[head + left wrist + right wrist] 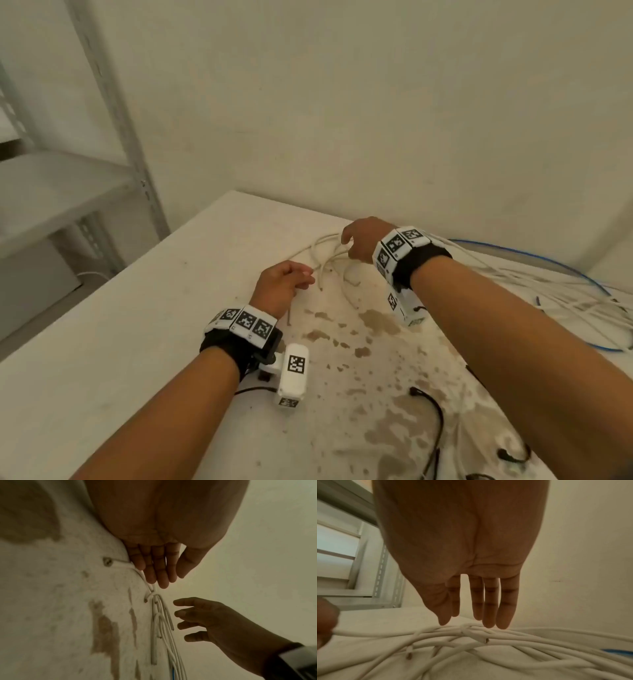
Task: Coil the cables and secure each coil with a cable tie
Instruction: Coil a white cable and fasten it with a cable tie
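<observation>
Several loose white cables (325, 260) lie tangled on the stained white table (137, 325), their cut ends pointing toward me. My left hand (306, 277) is at the near end of the tangle. In the left wrist view its straight fingers (159, 574) lie over a white cable (161, 622), with the thumb apart. My right hand (346, 243) hovers at the far side. Its straight fingertips (489, 623) touch the top of the cable bundle (471, 635) and hold nothing. The right hand (181, 615) also shows in the left wrist view with its fingers spread.
A blue cable (534, 255) and more white cables spread over the table's right side. Black cables (435, 411) lie near the front right. A metal shelf rack (68, 192) stands to the left, and a wall runs behind the table.
</observation>
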